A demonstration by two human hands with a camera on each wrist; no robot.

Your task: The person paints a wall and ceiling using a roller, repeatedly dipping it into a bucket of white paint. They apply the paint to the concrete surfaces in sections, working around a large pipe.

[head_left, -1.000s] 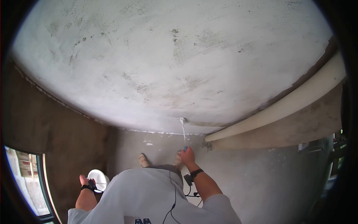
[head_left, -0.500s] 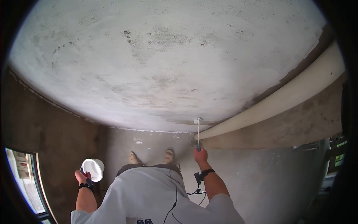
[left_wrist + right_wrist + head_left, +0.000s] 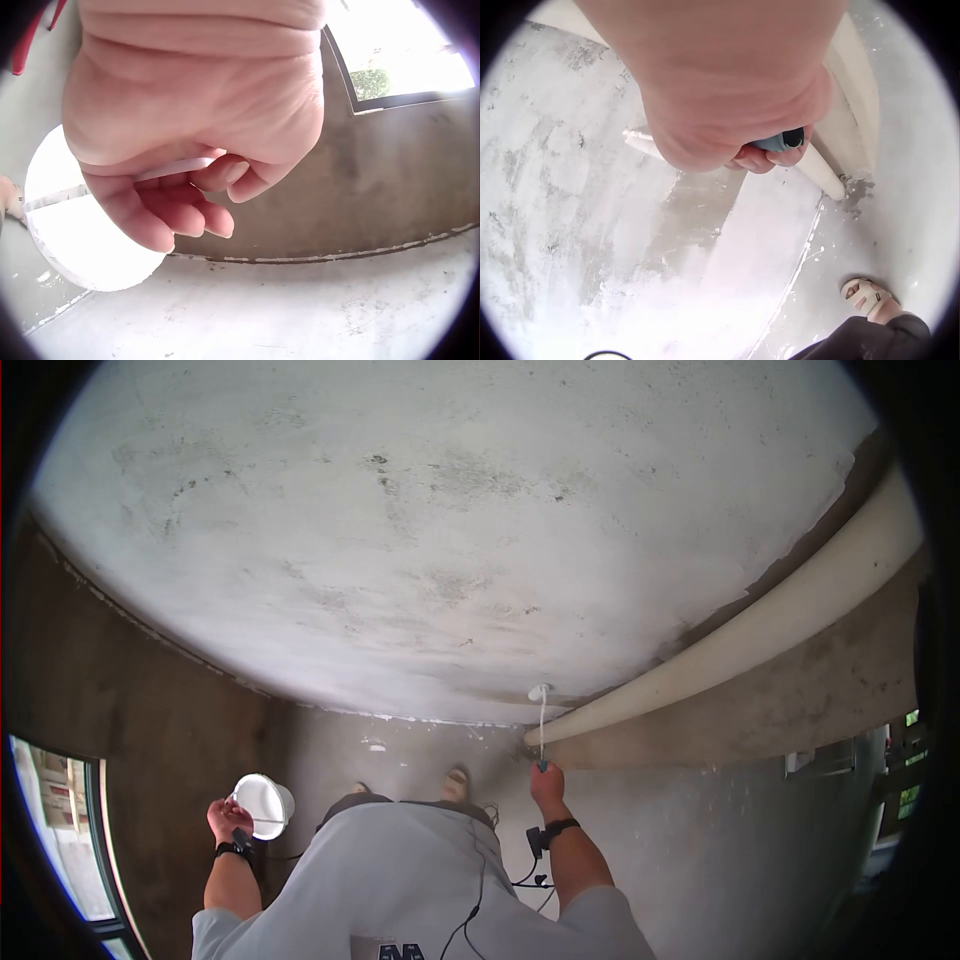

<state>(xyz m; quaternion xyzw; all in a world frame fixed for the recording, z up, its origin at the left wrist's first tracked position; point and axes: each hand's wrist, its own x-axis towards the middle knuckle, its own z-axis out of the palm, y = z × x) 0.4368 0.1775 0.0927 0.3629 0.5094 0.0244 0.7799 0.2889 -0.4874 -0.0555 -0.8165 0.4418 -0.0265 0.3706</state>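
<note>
My left hand (image 3: 230, 819) holds a white bucket (image 3: 264, 806) by its thin handle. In the left wrist view the fingers of the left hand (image 3: 187, 135) curl round the white handle (image 3: 176, 168), and the bucket (image 3: 97, 232) hangs beside them. My right hand (image 3: 548, 788) grips the blue handle of a long white tool (image 3: 543, 725), its far end at the low part of the whitened wall (image 3: 400, 560). In the right wrist view the right hand (image 3: 735, 112) is closed round the blue handle (image 3: 769, 142); a bare grey strip (image 3: 697, 210) shows on the wall.
A thick pale pipe (image 3: 720, 640) runs along the wall's right side to the floor (image 3: 680, 850). Brown wall (image 3: 150, 690) and a window (image 3: 65, 830) are at the left. Sandalled feet (image 3: 456, 784) stand below the wall; black cables (image 3: 475, 910) hang over the shirt.
The right hand and the tool's far end have moved right, towards the pipe. The bucket, held in the left hand, sits slightly higher in view, and its opening shows more.
</note>
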